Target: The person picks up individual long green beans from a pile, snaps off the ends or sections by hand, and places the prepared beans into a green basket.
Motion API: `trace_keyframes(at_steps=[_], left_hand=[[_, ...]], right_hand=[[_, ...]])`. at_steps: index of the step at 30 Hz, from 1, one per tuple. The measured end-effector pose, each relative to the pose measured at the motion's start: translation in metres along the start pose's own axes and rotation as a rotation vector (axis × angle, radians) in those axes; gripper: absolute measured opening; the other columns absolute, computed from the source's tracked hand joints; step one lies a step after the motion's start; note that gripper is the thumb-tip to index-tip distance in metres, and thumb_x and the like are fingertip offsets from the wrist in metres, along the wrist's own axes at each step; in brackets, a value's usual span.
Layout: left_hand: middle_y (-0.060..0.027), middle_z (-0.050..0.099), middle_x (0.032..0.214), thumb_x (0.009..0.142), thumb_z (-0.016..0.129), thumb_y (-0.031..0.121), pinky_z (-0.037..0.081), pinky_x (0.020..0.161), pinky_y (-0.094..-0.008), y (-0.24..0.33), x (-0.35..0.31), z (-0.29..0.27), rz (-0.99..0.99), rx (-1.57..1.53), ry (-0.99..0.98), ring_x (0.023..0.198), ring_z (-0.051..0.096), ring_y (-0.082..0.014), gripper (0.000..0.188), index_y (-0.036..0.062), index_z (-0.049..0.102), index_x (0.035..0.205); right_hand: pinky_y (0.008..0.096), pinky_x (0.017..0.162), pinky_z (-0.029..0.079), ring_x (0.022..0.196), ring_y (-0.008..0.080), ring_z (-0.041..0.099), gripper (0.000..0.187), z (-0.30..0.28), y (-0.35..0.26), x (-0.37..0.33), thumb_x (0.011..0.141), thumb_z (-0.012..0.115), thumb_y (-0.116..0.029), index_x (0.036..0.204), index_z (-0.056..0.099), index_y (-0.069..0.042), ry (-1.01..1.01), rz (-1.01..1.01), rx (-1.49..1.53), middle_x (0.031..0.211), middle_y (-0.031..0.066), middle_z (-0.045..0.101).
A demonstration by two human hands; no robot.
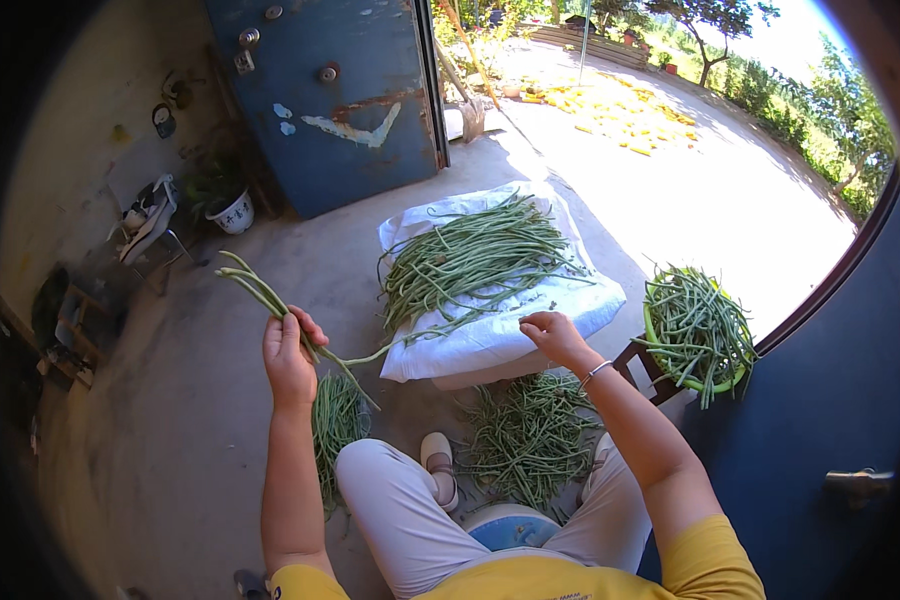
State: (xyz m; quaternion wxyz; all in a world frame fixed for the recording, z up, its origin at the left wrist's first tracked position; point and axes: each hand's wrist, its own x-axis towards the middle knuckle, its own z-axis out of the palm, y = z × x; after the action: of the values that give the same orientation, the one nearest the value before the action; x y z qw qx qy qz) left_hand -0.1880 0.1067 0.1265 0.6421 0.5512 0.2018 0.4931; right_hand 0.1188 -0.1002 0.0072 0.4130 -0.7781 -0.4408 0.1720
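Note:
My left hand (291,362) is closed round a few long green beans (255,287), held up left of the white sack cloth (572,300). The beans stick out above the fist, and their lower ends trail below it. One thin bean stretches from near this hand toward the cloth. Over the cloth's front right part, my right hand (558,337) has its fingertips pinched together; whatever they hold is too small to make out. A big heap of long beans (485,248) lies on the cloth, mostly lined up side by side.
Between my feet is a tangled bean pile (530,435), with another bunch (338,428) by my left knee. A bright green basin (650,328) full of beans stands at right. Blue door (340,150), potted plant (232,213) and yellow corn (625,108) lie farther off.

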Motion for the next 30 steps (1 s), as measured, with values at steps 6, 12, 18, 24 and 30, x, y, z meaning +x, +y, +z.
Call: trace_keyframes(at_steps=[6, 12, 18, 24, 30], left_hand=[[0.0016, 0.039, 0.067, 0.093, 0.04, 0.015, 0.032, 0.05, -0.0211, -0.015, 0.0, -0.028, -0.027, 0.144, 0.197, 0.054, 0.034, -0.0052, 0.012, 0.0063, 0.046, 0.089], [0.0033, 0.038, 0.057, 0.088, 0.053, 0.015, 0.027, 0.04, -0.0198, -0.046, 0.002, -0.01, -0.132, 0.239, 0.205, 0.044, 0.03, -0.0029, 0.011, 0.005, 0.051, 0.086], [0.0016, 0.046, 0.057, 0.088, 0.052, 0.015, 0.031, 0.038, -0.0192, -0.093, -0.005, 0.041, -0.333, 0.058, 0.047, 0.041, 0.035, -0.003, 0.014, 0.0013, 0.056, 0.088], [-0.0053, 0.06, 0.084, 0.087, 0.053, 0.012, 0.04, 0.051, -0.0196, -0.145, -0.022, 0.091, -0.213, 0.431, -0.247, 0.055, 0.048, -0.0064, 0.016, 0.0015, 0.061, 0.096], [-0.0049, 0.06, 0.092, 0.085, 0.057, 0.015, 0.042, 0.073, -0.0247, -0.152, -0.031, 0.156, -0.22, 0.513, -0.699, 0.083, 0.054, -0.0113, 0.022, 0.0016, 0.061, 0.103]], right_hand=[[0.0387, 0.073, 0.047, 0.081, 0.0312, 0.06, 0.019, 0.075, 0.025, 0.071, 0.073, 0.061, -0.019, 0.084, 0.065, -0.004, 0.177, -0.017, -0.407, 0.084, 0.0127, 0.065], [0.0393, 0.067, 0.046, 0.074, 0.0299, 0.059, 0.012, 0.064, 0.032, 0.08, 0.072, 0.059, -0.016, 0.075, 0.065, -0.007, 0.066, -0.147, -0.475, 0.076, 0.0133, 0.062], [0.0387, 0.066, 0.047, 0.072, 0.0293, 0.059, 0.016, 0.009, -0.007, 0.011, 0.075, 0.057, -0.017, 0.077, 0.064, -0.002, 0.018, -0.06, -0.145, 0.074, 0.0143, 0.061], [0.0328, 0.058, 0.047, 0.062, 0.0244, 0.059, 0.016, -0.015, -0.025, -0.026, 0.077, 0.056, -0.012, 0.083, 0.06, 0.002, 0.041, -0.037, 0.116, 0.072, 0.014, 0.06], [0.025, 0.053, 0.045, 0.059, 0.0123, 0.056, 0.01, -0.04, -0.016, -0.042, 0.077, 0.059, -0.005, 0.083, 0.058, 0.002, 0.167, -0.205, 0.336, 0.069, 0.0077, 0.057]])
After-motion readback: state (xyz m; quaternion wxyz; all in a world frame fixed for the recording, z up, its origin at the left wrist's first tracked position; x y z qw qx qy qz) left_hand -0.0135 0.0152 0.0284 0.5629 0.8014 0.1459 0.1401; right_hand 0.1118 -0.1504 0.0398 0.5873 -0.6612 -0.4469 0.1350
